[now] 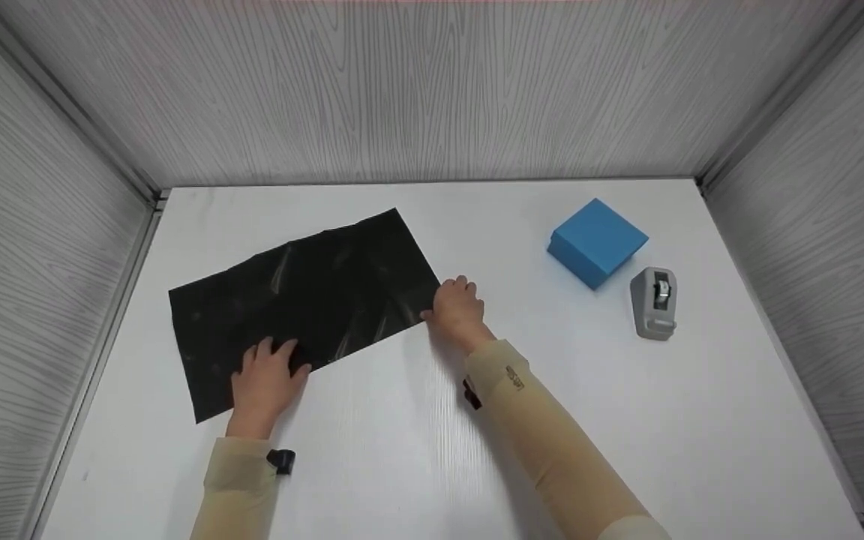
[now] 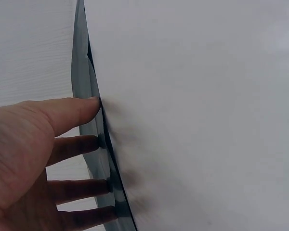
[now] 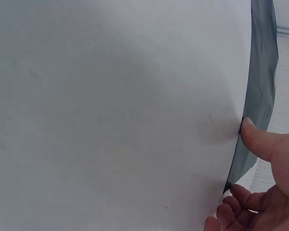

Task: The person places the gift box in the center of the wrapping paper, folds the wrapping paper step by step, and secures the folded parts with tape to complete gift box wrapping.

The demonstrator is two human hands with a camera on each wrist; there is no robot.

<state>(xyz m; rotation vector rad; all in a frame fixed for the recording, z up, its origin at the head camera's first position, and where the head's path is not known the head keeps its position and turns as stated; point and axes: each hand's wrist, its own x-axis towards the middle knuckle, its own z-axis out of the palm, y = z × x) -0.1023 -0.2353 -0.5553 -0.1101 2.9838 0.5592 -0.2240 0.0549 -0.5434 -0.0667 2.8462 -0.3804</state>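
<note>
A creased, slightly shiny black sheet [image 1: 327,292] lies slantwise on the white tabletop. In the head view my left hand [image 1: 263,382] rests on its near edge towards the left, fingers spread and thumb along the edge. The left wrist view shows that hand's fairly straight fingers [image 2: 82,187] touching the sheet, seen as a thin grey-blue strip [image 2: 82,62]. My right hand [image 1: 458,311] holds the near right corner, thumb at the near edge and fingers curled at the right edge. Its thumb [image 3: 262,139] touches the strip in the right wrist view; some fingertips are partly hidden.
A blue box [image 1: 598,240] stands at the back right of the white table [image 1: 372,465]. In front and to the right of it is a grey tape dispenser [image 1: 654,304]. Grey wood-grain panels [image 1: 432,90] enclose the back and both sides.
</note>
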